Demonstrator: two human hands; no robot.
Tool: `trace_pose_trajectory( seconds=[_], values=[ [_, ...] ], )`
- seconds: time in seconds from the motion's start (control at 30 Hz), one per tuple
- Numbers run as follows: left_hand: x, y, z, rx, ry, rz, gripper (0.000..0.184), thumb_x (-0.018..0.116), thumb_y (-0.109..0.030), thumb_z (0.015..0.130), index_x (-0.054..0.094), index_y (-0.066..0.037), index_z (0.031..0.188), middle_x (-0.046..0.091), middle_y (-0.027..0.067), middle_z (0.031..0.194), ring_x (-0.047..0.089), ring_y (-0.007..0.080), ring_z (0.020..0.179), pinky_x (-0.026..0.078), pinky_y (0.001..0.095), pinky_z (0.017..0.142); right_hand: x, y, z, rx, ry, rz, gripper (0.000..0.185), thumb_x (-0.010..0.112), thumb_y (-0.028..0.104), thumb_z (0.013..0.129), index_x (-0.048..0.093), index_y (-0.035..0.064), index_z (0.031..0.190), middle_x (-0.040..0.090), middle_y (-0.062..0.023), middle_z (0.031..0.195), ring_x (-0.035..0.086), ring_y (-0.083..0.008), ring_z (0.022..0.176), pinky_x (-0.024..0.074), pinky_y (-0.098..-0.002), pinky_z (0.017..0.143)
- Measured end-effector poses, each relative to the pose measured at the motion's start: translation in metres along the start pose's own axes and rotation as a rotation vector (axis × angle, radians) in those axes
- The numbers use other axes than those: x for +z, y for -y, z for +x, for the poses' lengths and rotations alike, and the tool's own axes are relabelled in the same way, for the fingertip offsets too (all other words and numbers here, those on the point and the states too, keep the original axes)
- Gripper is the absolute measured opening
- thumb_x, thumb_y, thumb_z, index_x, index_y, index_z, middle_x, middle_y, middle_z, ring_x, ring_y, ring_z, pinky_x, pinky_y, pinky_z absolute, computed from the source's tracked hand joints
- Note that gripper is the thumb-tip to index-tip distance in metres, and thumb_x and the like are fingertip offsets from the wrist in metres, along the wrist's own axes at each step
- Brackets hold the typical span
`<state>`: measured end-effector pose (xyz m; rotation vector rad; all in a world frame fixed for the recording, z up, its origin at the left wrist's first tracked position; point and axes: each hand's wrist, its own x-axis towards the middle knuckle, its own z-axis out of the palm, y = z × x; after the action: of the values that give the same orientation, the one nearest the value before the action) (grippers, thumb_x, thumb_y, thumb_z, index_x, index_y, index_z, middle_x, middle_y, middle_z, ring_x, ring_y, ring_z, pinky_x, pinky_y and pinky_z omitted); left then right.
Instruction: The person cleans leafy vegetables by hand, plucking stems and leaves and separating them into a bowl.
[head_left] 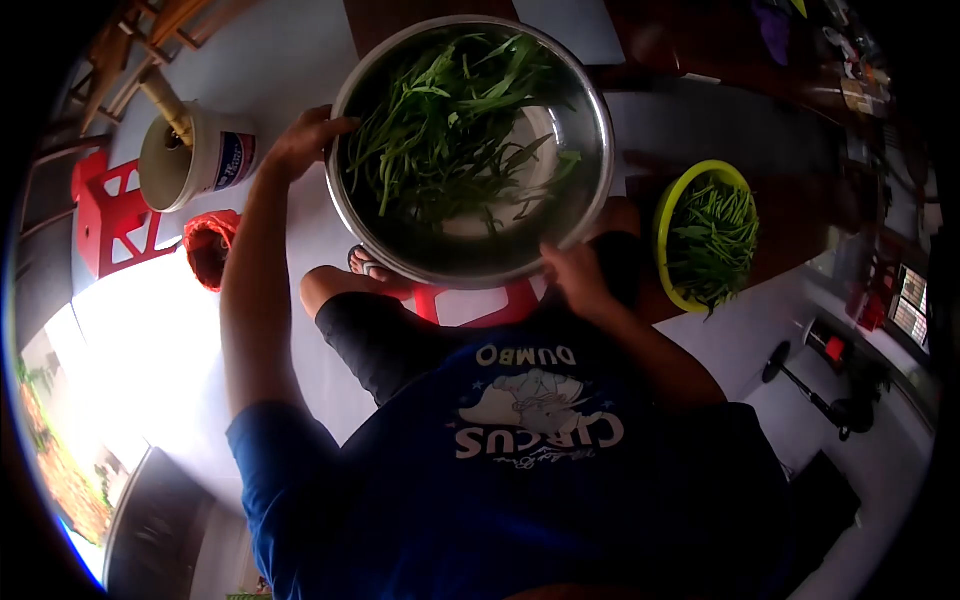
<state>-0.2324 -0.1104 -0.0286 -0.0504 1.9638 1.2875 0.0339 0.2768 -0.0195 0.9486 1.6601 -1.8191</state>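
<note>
A large round metal basin [350, 222] is tilted above my knees, with long green leafy vegetables [440, 120] heaped along its left and upper part. My left hand [308, 140] grips the basin's rim at its left side, thumb over the edge. At the lower right of the basin, my right hand [575, 275] has its fingers closed on the rim. Part of the basin's bottom shows bare at the right. A yellow-green basket [664, 240] with more green stems [715, 235] stands to the right, apart from both hands.
At the left are a white bucket [205, 160] with a pole in it, a red stool [95, 220] and a red bag [225, 225]. Another red stool [480, 305] shows under the basin. Wooden furniture stands at the upper left, a dark fan-like object [850, 410] at the right.
</note>
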Motion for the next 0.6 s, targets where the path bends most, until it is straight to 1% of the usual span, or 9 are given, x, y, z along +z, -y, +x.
trace_pose_trajectory(
  seconds=[0.1, 0.2, 0.3, 0.4, 0.43, 0.5, 0.53, 0.57, 0.6],
  values=[
    [-0.007, -0.013, 0.027, -0.025, 0.196, -0.026, 0.048, 0.064, -0.027, 0.089, 0.062, 0.009, 0.121, 0.071, 0.0150, 0.098, 0.068, 0.0191, 0.080, 0.055, 0.0324, 0.074, 0.001, 0.001, -0.002, 0.076, -0.011, 0.049, 0.021, 0.068, 0.018, 0.096, 0.065, -0.0002, 0.105, 0.069, -0.0066, 0.088, 0.066, -0.0139, 0.068, 0.0552, -0.0268, 0.056],
    [0.002, -0.001, 0.040, -0.138, 0.107, -0.188, 0.046, 0.065, -0.022, 0.085, 0.064, 0.012, 0.116, 0.071, 0.0161, 0.094, 0.069, 0.0210, 0.081, 0.056, 0.0352, 0.076, 0.003, -0.001, 0.000, 0.114, -0.043, 0.132, 0.019, 0.068, 0.015, 0.095, 0.064, 0.0001, 0.106, 0.068, -0.0063, 0.088, 0.065, -0.0139, 0.067, 0.0550, -0.0271, 0.055],
    [-0.006, 0.013, 0.038, -0.065, 0.134, 0.004, 0.044, 0.066, -0.021, 0.084, 0.064, 0.014, 0.112, 0.071, 0.0171, 0.090, 0.069, 0.0228, 0.082, 0.055, 0.0367, 0.078, 0.003, 0.004, 0.006, 0.095, -0.124, 0.183, 0.017, 0.068, 0.012, 0.093, 0.064, 0.0002, 0.105, 0.068, -0.0061, 0.087, 0.064, -0.0137, 0.065, 0.0532, -0.0271, 0.053],
    [-0.001, -0.023, -0.019, -0.128, 0.086, 0.184, 0.042, 0.066, -0.019, 0.083, 0.066, 0.012, 0.111, 0.072, 0.0176, 0.093, 0.069, 0.0235, 0.084, 0.054, 0.0375, 0.079, -0.007, 0.034, -0.002, 0.022, -0.182, 0.110, 0.014, 0.067, 0.008, 0.090, 0.065, 0.0002, 0.101, 0.068, -0.0063, 0.082, 0.064, -0.0141, 0.063, 0.0506, -0.0272, 0.052],
    [-0.002, 0.013, -0.031, 0.077, -0.044, 0.355, 0.041, 0.066, -0.019, 0.083, 0.067, 0.010, 0.111, 0.072, 0.0174, 0.093, 0.068, 0.0232, 0.084, 0.054, 0.0376, 0.079, -0.011, 0.048, -0.001, 0.061, -0.202, 0.031, 0.011, 0.067, 0.006, 0.089, 0.066, -0.0002, 0.099, 0.067, -0.0068, 0.080, 0.064, -0.0149, 0.062, 0.0504, -0.0284, 0.053],
    [0.004, 0.060, -0.062, 0.076, -0.160, 0.267, 0.038, 0.064, -0.017, 0.082, 0.069, 0.007, 0.112, 0.072, 0.0171, 0.101, 0.067, 0.0233, 0.091, 0.053, 0.0385, 0.083, 0.003, 0.100, -0.017, 0.027, -0.262, -0.095, 0.014, 0.068, 0.007, 0.088, 0.065, -0.0022, 0.098, 0.067, -0.0069, 0.081, 0.064, -0.0156, 0.065, 0.0500, -0.0308, 0.056],
    [0.007, 0.058, -0.085, -0.121, -0.154, 0.005, 0.037, 0.063, -0.014, 0.082, 0.070, 0.005, 0.113, 0.072, 0.0170, 0.108, 0.066, 0.0237, 0.099, 0.052, 0.0393, 0.087, 0.003, 0.112, -0.016, 0.021, -0.272, -0.124, 0.015, 0.069, 0.008, 0.087, 0.065, -0.0028, 0.097, 0.067, -0.0066, 0.082, 0.063, -0.0158, 0.065, 0.0497, -0.0318, 0.057],
    [0.013, 0.035, -0.115, -0.084, -0.148, -0.237, 0.047, 0.063, -0.010, 0.079, 0.066, 0.005, 0.123, 0.067, 0.0163, 0.123, 0.061, 0.0236, 0.116, 0.048, 0.0379, 0.100, 0.002, 0.115, -0.009, -0.153, -0.273, -0.247, 0.016, 0.069, 0.009, 0.087, 0.065, -0.0038, 0.095, 0.067, -0.0070, 0.083, 0.062, -0.0166, 0.067, 0.0493, -0.0321, 0.061],
    [0.027, 0.031, -0.135, 0.052, -0.238, -0.458, 0.066, 0.062, -0.007, 0.075, 0.055, 0.003, 0.140, 0.059, 0.0142, 0.138, 0.051, 0.0224, 0.133, 0.038, 0.0340, 0.113, 0.007, 0.131, -0.009, -0.231, -0.268, -0.298, 0.017, 0.069, 0.011, 0.088, 0.065, -0.0040, 0.094, 0.068, -0.0088, 0.084, 0.062, -0.0177, 0.070, 0.0492, -0.0319, 0.065]
  ],
)
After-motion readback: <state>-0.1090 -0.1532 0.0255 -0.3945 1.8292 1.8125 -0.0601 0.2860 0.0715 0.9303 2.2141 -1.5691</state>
